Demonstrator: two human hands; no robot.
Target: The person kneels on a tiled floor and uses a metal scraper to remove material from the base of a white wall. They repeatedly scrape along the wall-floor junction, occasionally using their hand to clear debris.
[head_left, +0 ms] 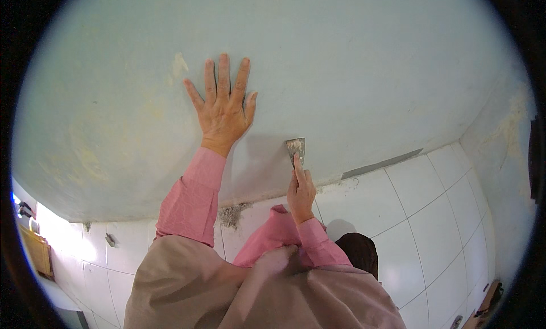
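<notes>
My left hand (223,112) lies flat with its fingers spread on the pale blue-green wall (352,61). Lower and to the right, my right hand (301,189) is closed round a putty knife (296,147), one finger stretched along it. The blade's wide edge points up and rests at the wall; its face carries whitish smears. Most of the handle is hidden in my hand. Above the left fingers the wall has a small pale patch (180,65), and yellowish blotches spread at its left.
White tiles (409,215) meet the wall's base. Crumbly grey debris (232,215) lies at that joint, and a grey strip (381,163) runs along it at right. A small dark object (110,239) lies on the left tiles. Another wall (506,135) stands at right, a wooden item (37,249) at far left.
</notes>
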